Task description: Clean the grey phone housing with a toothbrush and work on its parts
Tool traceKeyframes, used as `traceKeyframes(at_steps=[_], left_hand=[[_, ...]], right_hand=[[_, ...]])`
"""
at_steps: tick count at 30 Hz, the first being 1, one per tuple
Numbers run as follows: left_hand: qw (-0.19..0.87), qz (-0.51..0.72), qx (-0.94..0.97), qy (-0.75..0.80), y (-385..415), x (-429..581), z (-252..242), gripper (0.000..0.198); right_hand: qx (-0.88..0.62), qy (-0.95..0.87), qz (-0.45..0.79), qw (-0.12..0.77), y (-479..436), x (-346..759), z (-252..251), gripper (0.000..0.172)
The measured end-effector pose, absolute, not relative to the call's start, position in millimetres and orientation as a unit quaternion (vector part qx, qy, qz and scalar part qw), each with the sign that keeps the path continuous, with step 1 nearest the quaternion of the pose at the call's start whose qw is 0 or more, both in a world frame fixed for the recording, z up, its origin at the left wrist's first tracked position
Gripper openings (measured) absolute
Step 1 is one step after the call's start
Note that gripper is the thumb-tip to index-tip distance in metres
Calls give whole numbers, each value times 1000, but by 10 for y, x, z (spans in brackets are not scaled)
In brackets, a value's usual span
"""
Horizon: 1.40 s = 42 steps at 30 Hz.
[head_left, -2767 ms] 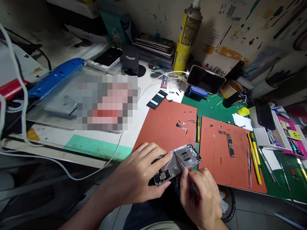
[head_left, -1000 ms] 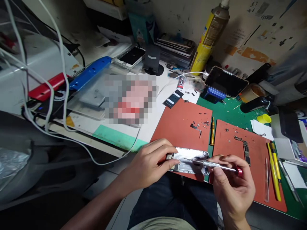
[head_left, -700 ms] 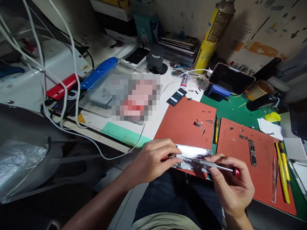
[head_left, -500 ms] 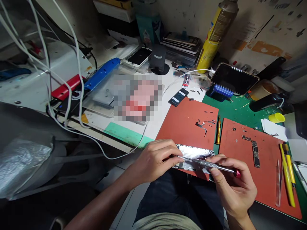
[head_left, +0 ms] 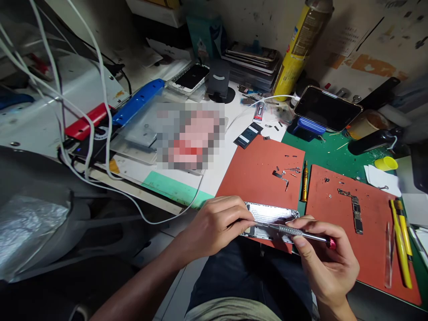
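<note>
My right hand (head_left: 326,256) is closed around a screwdriver (head_left: 290,230) with a silver knurled shaft and a red end cap. It also rests against the right end of an opened silver phone housing (head_left: 272,211). The tool lies low across the housing, its tip pointing left. At the housing's left end is my left hand (head_left: 222,225), thumb and fingers pinched together by the tool's tip; whatever they pinch is hidden. The housing sits at the front edge of a red-brown mat (head_left: 261,174), above my lap.
On the right mat (head_left: 334,187) lie a logic board (head_left: 357,214), clear tweezers (head_left: 388,256) and yellow-handled tools (head_left: 400,245). A gold screwdriver (head_left: 305,182) lies between the mats. Small parts (head_left: 282,176) dot the left mat. A phone (head_left: 327,108) leans on a blue stand. White cables (head_left: 100,67) hang at left.
Both hands, the screwdriver and the housing hold almost the same place. The left fingers have shifted very slightly at the tool's tip, and the view has moved a little.
</note>
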<state>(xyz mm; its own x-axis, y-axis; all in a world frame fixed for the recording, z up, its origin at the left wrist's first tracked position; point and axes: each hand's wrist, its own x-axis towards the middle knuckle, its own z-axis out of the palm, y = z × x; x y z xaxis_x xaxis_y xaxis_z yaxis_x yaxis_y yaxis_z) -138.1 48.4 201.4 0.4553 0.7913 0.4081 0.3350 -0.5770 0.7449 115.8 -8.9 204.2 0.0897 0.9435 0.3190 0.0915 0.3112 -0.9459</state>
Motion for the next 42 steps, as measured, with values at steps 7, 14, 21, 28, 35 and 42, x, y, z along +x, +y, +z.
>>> traceKeyframes(at_steps=[7, 14, 21, 28, 35, 42], left_hand=[[290, 375, 805, 355, 483, -1386, 2026, 7], [284, 364, 812, 357, 479, -1385, 2036, 10], [285, 356, 816, 355, 485, -1387, 2053, 11], [280, 339, 824, 358, 492, -1396, 2083, 6], [277, 317, 843, 336, 529, -1486, 2150, 53], [262, 260, 876, 309, 566, -1484, 2121, 62]], right_hand=[[-467, -568, 362, 573, -64, 1148, 2053, 29], [-463, -571, 373, 567, -49, 1131, 2116, 28], [-463, -570, 374, 567, -27, 1116, 2143, 28], [-468, -572, 381, 556, -22, 1134, 2129, 26], [-475, -556, 359, 579, -25, 1130, 2081, 25], [-528, -471, 217, 672, -66, 986, 2027, 27]])
